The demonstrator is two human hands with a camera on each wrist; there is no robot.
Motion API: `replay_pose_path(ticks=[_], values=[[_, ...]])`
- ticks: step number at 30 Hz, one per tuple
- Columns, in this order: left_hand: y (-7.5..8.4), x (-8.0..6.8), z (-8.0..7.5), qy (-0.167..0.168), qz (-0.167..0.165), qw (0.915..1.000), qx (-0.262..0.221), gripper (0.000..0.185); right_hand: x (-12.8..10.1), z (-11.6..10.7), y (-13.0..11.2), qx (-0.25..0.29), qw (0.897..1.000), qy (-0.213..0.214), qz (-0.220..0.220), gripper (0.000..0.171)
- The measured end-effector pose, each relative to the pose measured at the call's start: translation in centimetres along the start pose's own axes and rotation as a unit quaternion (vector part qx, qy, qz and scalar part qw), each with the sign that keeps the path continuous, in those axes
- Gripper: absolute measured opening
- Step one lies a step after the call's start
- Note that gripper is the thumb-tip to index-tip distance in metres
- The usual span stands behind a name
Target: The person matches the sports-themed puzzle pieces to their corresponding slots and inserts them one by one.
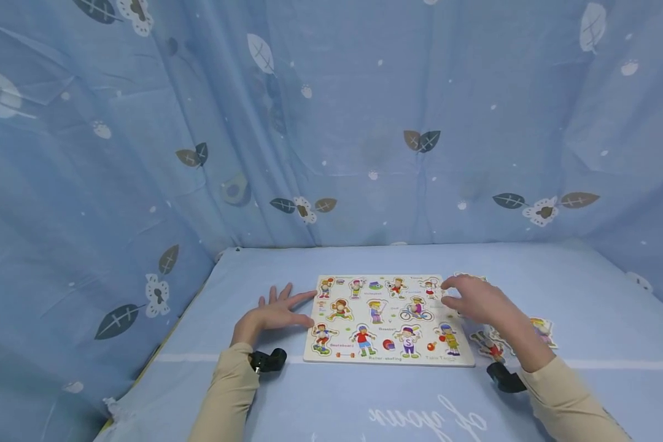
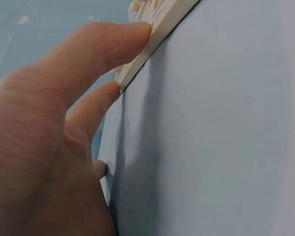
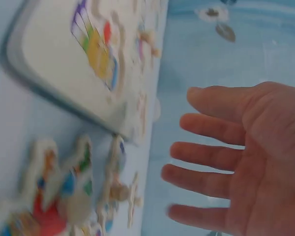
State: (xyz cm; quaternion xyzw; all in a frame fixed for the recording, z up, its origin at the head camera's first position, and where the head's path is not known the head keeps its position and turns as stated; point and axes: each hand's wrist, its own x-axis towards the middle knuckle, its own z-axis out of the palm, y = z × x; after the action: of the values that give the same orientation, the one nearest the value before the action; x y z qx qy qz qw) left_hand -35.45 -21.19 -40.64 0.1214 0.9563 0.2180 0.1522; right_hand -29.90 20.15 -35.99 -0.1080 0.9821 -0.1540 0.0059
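Observation:
A white wooden puzzle board (image 1: 359, 316) printed with sports figures lies flat on the bed-like surface. At its left edge my left hand (image 1: 276, 312) rests with thumb and index finger spread, the tips touching the side; the left wrist view shows these fingers (image 2: 123, 42) against the board's edge (image 2: 160, 37). My right hand (image 1: 483, 301) hovers by the board's right side. In the right wrist view its fingers (image 3: 201, 155) are extended and hold nothing. Loose figure pieces (image 1: 490, 348) lie right of the board, partly hidden under the right forearm.
Another loose figure piece (image 1: 542, 330) lies beyond the right wrist, and one peeks out behind the right hand. Blue leaf-patterned curtains (image 1: 364, 123) hang at the back and sides. Light blue cloth (image 1: 331, 399) covers the surface. Each wrist carries a small black camera (image 1: 269, 360).

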Motion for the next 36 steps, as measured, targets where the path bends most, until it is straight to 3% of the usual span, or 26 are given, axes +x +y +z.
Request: replay_pose_path(ticks=[11, 23, 36], values=[[-0.5, -0.4, 0.0, 0.004, -0.004, 1.0000, -0.003, 0.086, -0.3, -1.6, 2.0, 0.024, 0.998, -0.031, 0.048, 0.042], [-0.2, -0.3, 0.1, 0.011, -0.004, 0.9999, -0.004, 0.086, -0.6, -1.5, 4.0, -0.003, 0.993, -0.079, 0.092, 0.024], [0.1, 0.0, 0.1, 0.007, 0.002, 1.0000, 0.002, 0.088, -0.9, -0.1, 4.0, -0.019, 0.992, -0.054, 0.111, 0.018]])
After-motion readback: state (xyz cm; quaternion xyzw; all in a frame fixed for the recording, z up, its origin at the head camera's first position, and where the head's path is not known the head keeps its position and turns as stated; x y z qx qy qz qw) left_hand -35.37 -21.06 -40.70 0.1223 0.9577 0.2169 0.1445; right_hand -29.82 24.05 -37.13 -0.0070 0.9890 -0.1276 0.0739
